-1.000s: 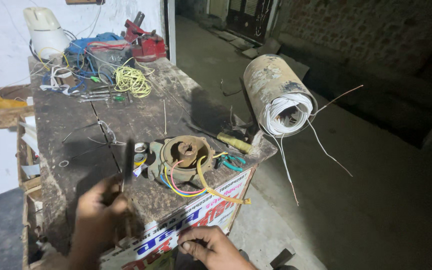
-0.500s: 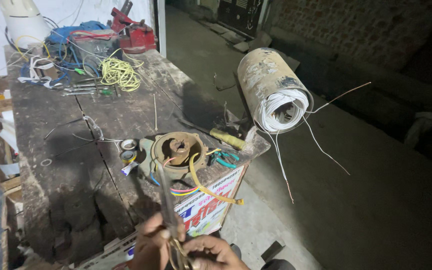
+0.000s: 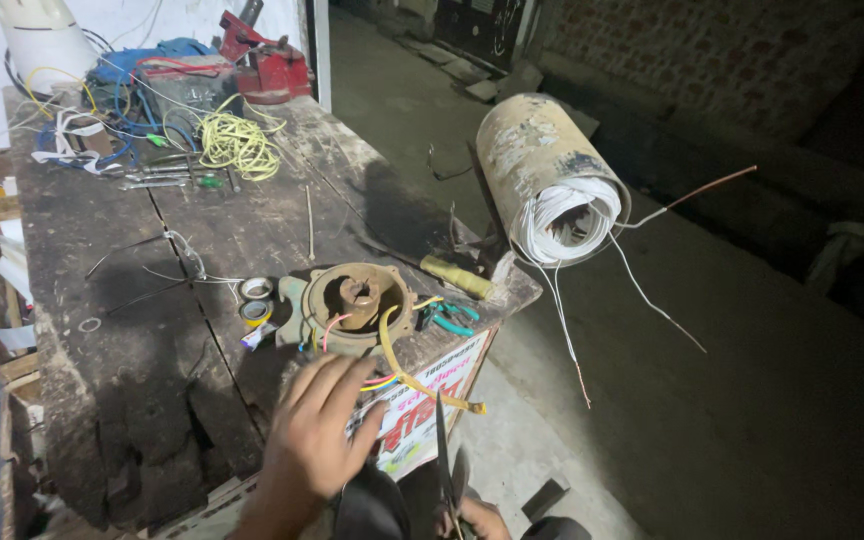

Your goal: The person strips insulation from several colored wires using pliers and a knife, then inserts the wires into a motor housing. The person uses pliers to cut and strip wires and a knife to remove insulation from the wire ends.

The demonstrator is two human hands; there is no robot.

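Note:
My left hand (image 3: 317,435) hovers with fingers spread over the worn wooden bench (image 3: 122,330), just short of a round rusty motor housing (image 3: 357,298). Coloured wires and a yellow sleeve (image 3: 404,375) trail from the housing over the bench's front edge. My right hand (image 3: 480,517) shows only partly at the bottom edge. It grips a thin dark tool (image 3: 442,450) that points upward. I cannot tell what kind of tool it is.
Two tape rolls (image 3: 253,300) lie left of the housing; green-handled pliers (image 3: 454,320) and a yellow-handled tool (image 3: 458,277) lie to its right. A cylinder with white windings (image 3: 552,185) overhangs the bench corner. Yellow wire coil (image 3: 232,142), wrenches (image 3: 167,177), red vise (image 3: 270,62) sit at the back.
My left hand let go of the tool and moved up toward the housing with fingers spread. My right hand dropped lower, still holding the tool. The view came closer.

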